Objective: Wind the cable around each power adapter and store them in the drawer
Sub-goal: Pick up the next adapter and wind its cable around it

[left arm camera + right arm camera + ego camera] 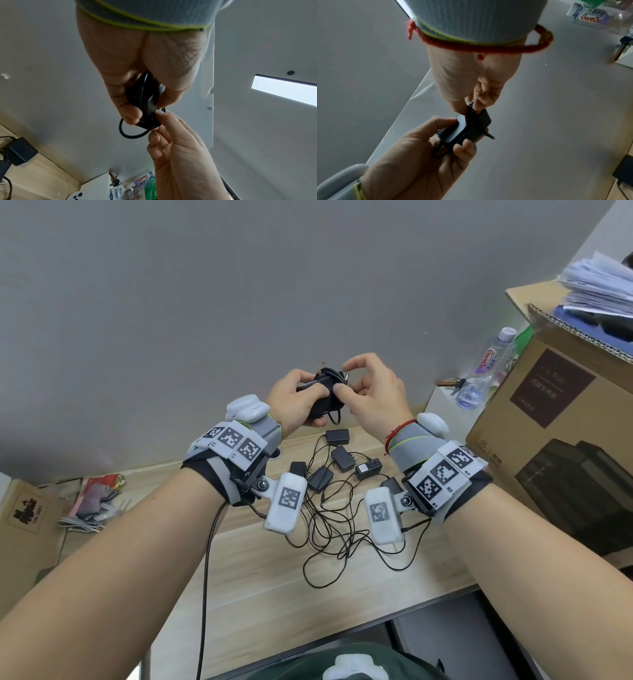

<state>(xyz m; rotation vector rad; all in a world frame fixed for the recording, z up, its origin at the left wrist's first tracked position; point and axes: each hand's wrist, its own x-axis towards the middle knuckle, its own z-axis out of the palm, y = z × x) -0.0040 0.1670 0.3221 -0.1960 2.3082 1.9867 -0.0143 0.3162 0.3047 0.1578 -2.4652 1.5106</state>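
My left hand (301, 400) grips a black power adapter (325, 397) raised above the desk, with its cable (132, 134) wound in loops round the body. My right hand (368, 395) pinches the cable's end at the adapter's top between thumb and forefinger. The right wrist view has the adapter (467, 132) held by the left hand (426, 155) from below, the right hand's fingertips (477, 106) on the wound cable. Several more black adapters (342, 458) lie on the wooden desk (274, 594) with their cables (339, 535) tangled. No drawer can be made out.
A large cardboard box (561, 419) stands at the right with papers (599, 285) on top. A clear water bottle (486, 371) and keys (452, 383) lie on a white ledge beside it. A small box and clutter (92, 501) sit at the left. A grey wall rises behind.
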